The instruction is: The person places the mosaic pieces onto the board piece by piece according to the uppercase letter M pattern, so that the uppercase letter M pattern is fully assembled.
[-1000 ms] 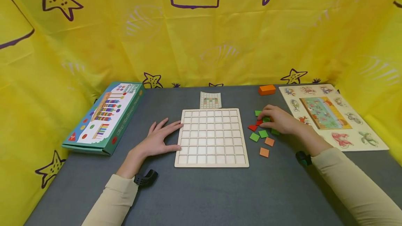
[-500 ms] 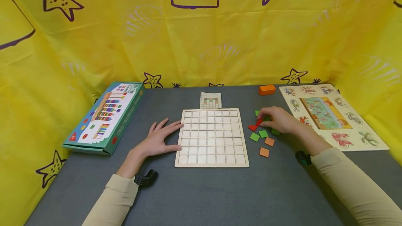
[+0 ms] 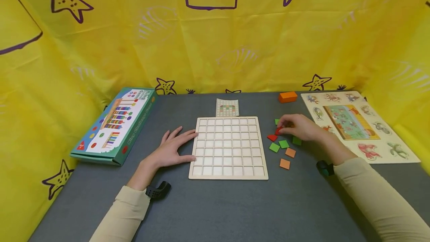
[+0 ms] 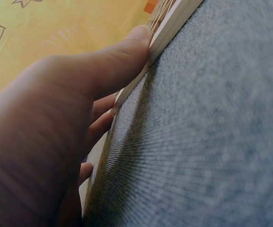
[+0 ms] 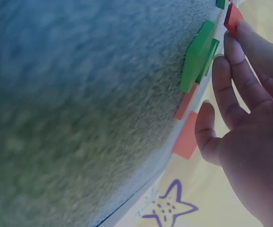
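A pale wooden grid board (image 3: 228, 147) lies flat in the middle of the table. My left hand (image 3: 169, 151) touches its left edge with thumb and fingertips, fingers spread; the left wrist view shows the thumb (image 4: 122, 56) against the board's side. Over the loose tiles right of the board, my right hand (image 3: 300, 128) pinches a red tile (image 5: 233, 20) between thumb and finger. Below that hand lie another red tile (image 3: 272, 137), several green tiles (image 3: 274, 147) and two orange tiles (image 3: 284, 164). Some tiles are partly hidden by the hand.
A small printed pattern card (image 3: 227, 108) lies at the board's far edge. An orange block (image 3: 287, 97) stands at the back right, beside a sea-animal puzzle board (image 3: 399, 137). At left lies a green game box (image 3: 114, 126). A yellow curtain (image 3: 208, 47) encloses the table.
My right hand has pinched a red tile and lifted it slightly from the pile. The left hand stays at the board's edge. The head view has shifted a little.
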`<act>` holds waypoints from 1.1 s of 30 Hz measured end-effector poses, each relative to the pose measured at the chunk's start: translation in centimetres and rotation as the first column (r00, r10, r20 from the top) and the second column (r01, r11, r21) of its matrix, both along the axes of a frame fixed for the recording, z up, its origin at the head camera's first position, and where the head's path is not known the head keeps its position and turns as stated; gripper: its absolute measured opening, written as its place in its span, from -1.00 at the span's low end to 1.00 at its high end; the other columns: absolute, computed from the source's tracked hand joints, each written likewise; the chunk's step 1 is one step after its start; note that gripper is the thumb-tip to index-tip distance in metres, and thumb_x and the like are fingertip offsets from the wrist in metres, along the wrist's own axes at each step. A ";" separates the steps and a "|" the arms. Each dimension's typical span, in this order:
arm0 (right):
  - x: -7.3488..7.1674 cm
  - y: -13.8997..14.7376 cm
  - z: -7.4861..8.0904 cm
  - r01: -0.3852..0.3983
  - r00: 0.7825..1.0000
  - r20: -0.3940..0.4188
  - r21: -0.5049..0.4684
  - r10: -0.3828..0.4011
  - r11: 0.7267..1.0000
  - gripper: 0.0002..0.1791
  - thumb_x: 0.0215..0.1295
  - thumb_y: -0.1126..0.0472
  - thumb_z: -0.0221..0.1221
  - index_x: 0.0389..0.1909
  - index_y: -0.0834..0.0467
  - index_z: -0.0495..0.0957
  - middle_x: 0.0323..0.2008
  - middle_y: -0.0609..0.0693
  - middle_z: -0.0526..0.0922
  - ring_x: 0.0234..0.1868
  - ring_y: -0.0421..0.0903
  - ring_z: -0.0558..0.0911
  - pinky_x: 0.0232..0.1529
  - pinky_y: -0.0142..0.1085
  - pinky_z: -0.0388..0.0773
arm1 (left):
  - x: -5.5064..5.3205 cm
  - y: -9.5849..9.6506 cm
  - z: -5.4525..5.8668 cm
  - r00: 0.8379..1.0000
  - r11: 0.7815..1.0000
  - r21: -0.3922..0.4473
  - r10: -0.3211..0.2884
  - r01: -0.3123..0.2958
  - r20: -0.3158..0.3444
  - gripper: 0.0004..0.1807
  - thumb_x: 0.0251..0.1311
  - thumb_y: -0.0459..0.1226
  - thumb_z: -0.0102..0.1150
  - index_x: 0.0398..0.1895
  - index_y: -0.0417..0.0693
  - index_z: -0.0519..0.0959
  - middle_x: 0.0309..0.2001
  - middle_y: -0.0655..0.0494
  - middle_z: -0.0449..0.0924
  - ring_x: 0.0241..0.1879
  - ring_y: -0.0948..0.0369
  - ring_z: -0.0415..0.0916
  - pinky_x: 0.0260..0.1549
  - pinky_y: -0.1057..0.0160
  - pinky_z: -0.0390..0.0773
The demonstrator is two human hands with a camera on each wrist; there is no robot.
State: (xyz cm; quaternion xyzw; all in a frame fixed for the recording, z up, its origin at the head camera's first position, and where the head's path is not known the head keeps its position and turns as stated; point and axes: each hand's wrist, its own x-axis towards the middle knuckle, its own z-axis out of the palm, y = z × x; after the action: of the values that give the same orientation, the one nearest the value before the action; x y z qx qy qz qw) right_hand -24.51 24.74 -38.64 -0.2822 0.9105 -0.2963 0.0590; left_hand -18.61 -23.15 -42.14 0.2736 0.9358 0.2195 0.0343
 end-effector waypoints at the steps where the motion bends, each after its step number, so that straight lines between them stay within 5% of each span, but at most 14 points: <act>1: -0.1 -0.1 0.0 0.005 1.000 0.004 -0.003 -0.005 1.000 -0.93 0.34 0.29 0.33 -0.22 0.14 0.65 -0.32 -0.13 0.67 -0.25 -0.09 0.58 -0.09 -0.11 0.51 | 0.0 0.0 0.0 1.000 1.000 -0.003 0.002 -0.002 -0.002 -0.09 0.17 0.23 0.32 0.55 0.16 0.29 0.53 0.09 0.19 0.54 -0.20 -0.19 0.33 -0.39 -0.36; 33: -1.3 -6.5 1.9 -0.027 0.997 0.063 -0.115 0.034 0.993 -0.90 0.41 0.25 0.28 -0.16 0.20 0.64 -0.28 -0.06 0.67 -0.22 -0.05 0.57 -0.05 -0.08 0.51 | -0.3 0.1 -0.2 1.000 1.000 0.028 -0.003 0.003 0.017 -0.08 0.15 0.23 0.34 0.55 0.16 0.30 0.54 0.13 0.16 0.55 -0.20 -0.24 0.32 -0.38 -0.42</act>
State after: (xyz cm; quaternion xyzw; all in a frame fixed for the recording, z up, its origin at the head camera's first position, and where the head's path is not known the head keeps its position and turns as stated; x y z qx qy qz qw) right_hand -25.83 18.20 -36.74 -0.2893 0.8853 -0.3559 0.0766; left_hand -18.87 -23.10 -42.34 0.2735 0.9319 0.2350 0.0386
